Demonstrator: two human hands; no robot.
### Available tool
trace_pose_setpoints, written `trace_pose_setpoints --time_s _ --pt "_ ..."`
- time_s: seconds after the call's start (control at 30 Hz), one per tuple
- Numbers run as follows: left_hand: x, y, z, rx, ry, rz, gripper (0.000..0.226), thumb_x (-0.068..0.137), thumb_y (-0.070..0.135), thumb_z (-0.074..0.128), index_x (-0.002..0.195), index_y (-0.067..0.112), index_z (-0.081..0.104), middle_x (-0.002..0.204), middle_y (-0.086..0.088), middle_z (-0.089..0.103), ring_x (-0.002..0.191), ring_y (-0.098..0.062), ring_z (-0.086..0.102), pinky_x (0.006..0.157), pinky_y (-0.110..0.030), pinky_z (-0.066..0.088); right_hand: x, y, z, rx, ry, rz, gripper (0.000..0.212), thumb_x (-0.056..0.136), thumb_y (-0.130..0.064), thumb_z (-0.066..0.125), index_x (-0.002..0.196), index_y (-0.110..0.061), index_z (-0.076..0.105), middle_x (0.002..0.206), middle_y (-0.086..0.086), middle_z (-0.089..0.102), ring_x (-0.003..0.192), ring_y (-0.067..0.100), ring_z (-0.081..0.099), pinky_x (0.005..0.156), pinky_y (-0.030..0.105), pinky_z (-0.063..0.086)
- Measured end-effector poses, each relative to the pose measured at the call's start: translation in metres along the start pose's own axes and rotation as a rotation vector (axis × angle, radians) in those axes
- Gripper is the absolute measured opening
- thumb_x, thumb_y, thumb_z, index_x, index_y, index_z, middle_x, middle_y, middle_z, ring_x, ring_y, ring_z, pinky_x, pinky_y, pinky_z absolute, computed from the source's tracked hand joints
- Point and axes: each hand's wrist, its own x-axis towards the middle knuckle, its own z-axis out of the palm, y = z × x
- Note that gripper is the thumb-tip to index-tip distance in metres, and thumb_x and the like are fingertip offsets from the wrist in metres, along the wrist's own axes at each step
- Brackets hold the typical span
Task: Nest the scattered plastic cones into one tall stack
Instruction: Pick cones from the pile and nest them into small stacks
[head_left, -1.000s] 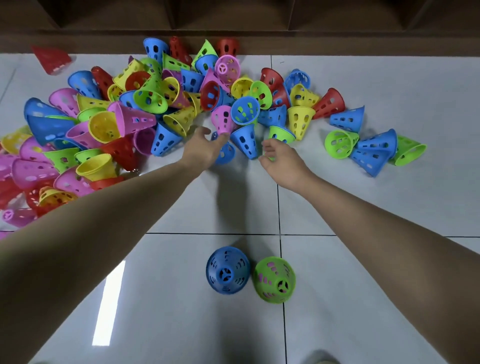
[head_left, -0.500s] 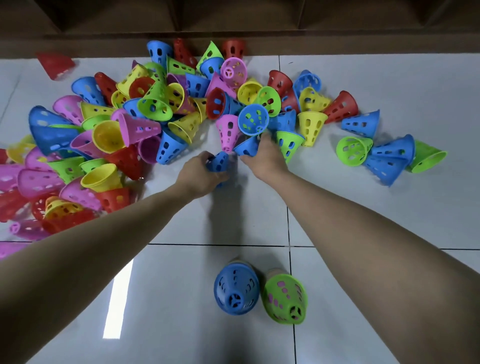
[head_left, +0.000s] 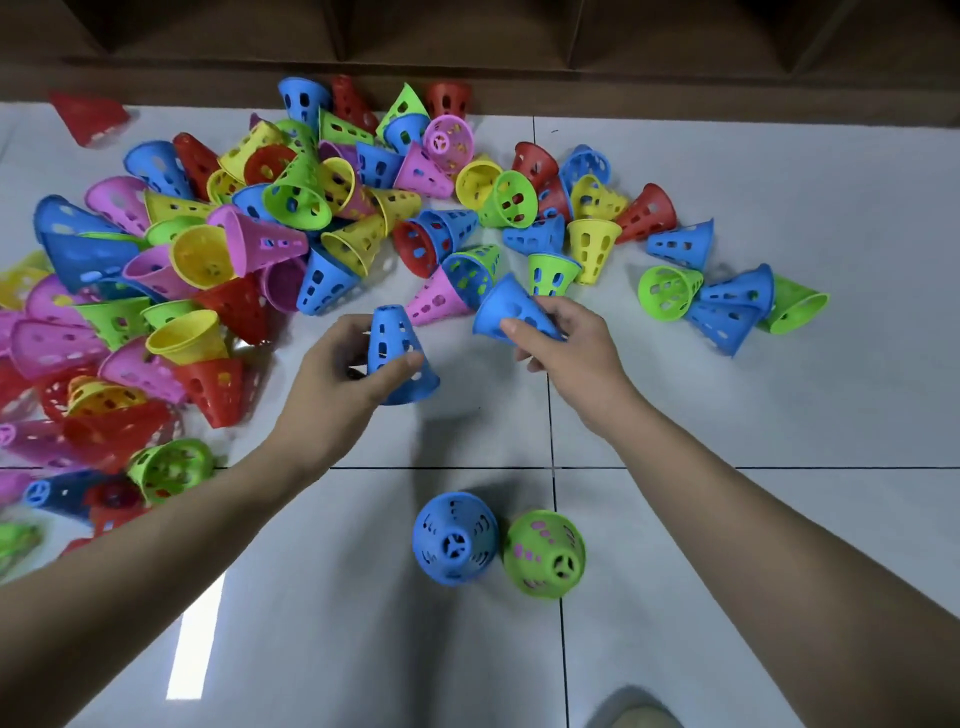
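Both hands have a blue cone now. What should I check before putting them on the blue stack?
1. Left hand grips its blue cone, narrow end up: ok.
2. Right hand grips the other blue cone: ok, but it is tilted, so not ready to nest.
3. Blue stack stands upright on the floor, its top free: ok.
4. Green stack stands right beside it; whether they touch: cannot tell.
5. Floor between the hands and the stacks is bare: ok.
6. Each held cone is a single cone, none stuck inside: cannot tell.
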Motion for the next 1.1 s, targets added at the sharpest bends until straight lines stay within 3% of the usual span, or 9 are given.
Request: trace_pose_setpoints --time_s 0.13,0.23,0.4,0.5,0.6,0.77,0.93,1.03,1.1 --pt "-0.052 0.016 -0.004 -0.083 -0.004 0.077 0.039 0.086 0.049 0.068 0.115 0.024 0.06 0.104 0.005 0.07 0.103 -0.025 0.067 0.092 -0.05 0.054 -0.05 -0.014 -0.018 0.177 0.018 0.02 0.018 0.094 -0.03 0.067 0.092 -0.012 0.069 0.073 0.001 0.056 0.059 0.017 0.045 0.058 0.03 0.037" --pt "-0.088 0.024 0.002 -0.094 -0.023 0.172 0.04 0.082 0.049 0.071 0.112 0.027 0.056 0.103 0.003 0.069 0.101 -0.023 0.066 0.086 -0.041 0.054 -0.085 -0.027 -0.031 0.319 0.061 0.081 0.026 0.087 -0.042 0.061 0.078 -0.018 0.066 0.07 0.007 0.05 0.056 0.018 0.037 0.055 0.03 0.028" --pt "-0.124 0.02 0.016 0.049 -0.163 0.307 0.043 0.08 0.041 0.078 0.112 0.022 0.057 0.109 0.002 0.071 0.106 -0.025 0.066 0.091 -0.041 0.053 -0.139 -0.036 -0.045 0.3 0.05 -0.047 0.032 0.073 -0.055 0.079 0.077 -0.025 0.069 0.076 0.005 0.047 0.064 0.024 0.038 0.062 0.036 0.032" --pt "-0.13 0.01 0.02 0.17 -0.243 0.365 0.041 0.08 0.039 0.08 0.112 0.024 0.059 0.111 0.009 0.068 0.107 -0.019 0.065 0.093 -0.028 0.049 -0.165 -0.04 -0.051 0.189 0.055 -0.091 0.02 0.078 -0.043 0.08 0.089 -0.027 0.074 0.075 0.006 0.052 0.069 0.024 0.043 0.068 0.034 0.038" --pt "-0.13 -0.004 0.018 0.245 -0.298 0.344 0.043 0.081 0.035 0.081 0.118 0.025 0.062 0.117 0.015 0.066 0.112 -0.014 0.062 0.096 -0.026 0.048 -0.188 -0.04 -0.055 0.074 0.082 -0.111 0.013 0.089 -0.015 0.074 0.1 -0.019 0.072 0.071 -0.014 0.064 0.064 0.007 0.055 0.067 0.018 0.045" --pt "-0.125 -0.023 0.012 0.298 -0.333 0.357 0.048 0.087 0.043 0.075 0.128 0.024 0.061 0.126 0.017 0.063 0.122 -0.01 0.058 0.102 -0.025 0.044 -0.207 -0.018 -0.056 -0.325 0.092 -0.187 0.026 0.082 -0.03 0.079 0.105 -0.028 0.07 0.09 -0.007 0.066 0.07 0.017 0.059 0.068 0.023 0.05" --pt "-0.101 -0.029 0.006 0.228 -0.278 0.36 0.056 0.1 0.06 0.036 0.136 0.019 0.05 0.131 0.007 0.058 0.123 -0.016 0.057 0.102 -0.029 0.043 -0.207 0.004 -0.052 -0.683 -0.045 -0.238 0.039 0.08 -0.044 0.076 0.116 -0.031 0.066 0.088 -0.013 0.052 0.076 0.01 0.054 0.07 0.021 0.047" --pt "-0.062 -0.038 0.009 0.273 -0.138 0.236 0.055 0.096 0.059 0.044 0.135 0.022 0.049 0.129 0.008 0.056 0.115 -0.005 0.056 0.1 -0.03 0.046 -0.201 0.012 -0.049 -0.8 -0.122 -0.214 0.047 0.078 -0.053 0.073 0.121 -0.036 0.061 0.096 -0.018 0.05 0.086 0.004 0.056 0.075 0.025 0.049" --pt "-0.032 -0.047 0.007 0.339 -0.105 0.192 0.064 0.09 0.056 0.064 0.14 0.022 0.045 0.137 0.005 0.051 0.118 -0.011 0.054 0.102 -0.033 0.046 -0.196 0.011 -0.048 -0.832 -0.16 -0.224 0.046 0.078 -0.053 0.074 0.119 -0.038 0.061 0.096 -0.022 0.049 0.088 -0.001 0.054 0.075 0.021 0.045"
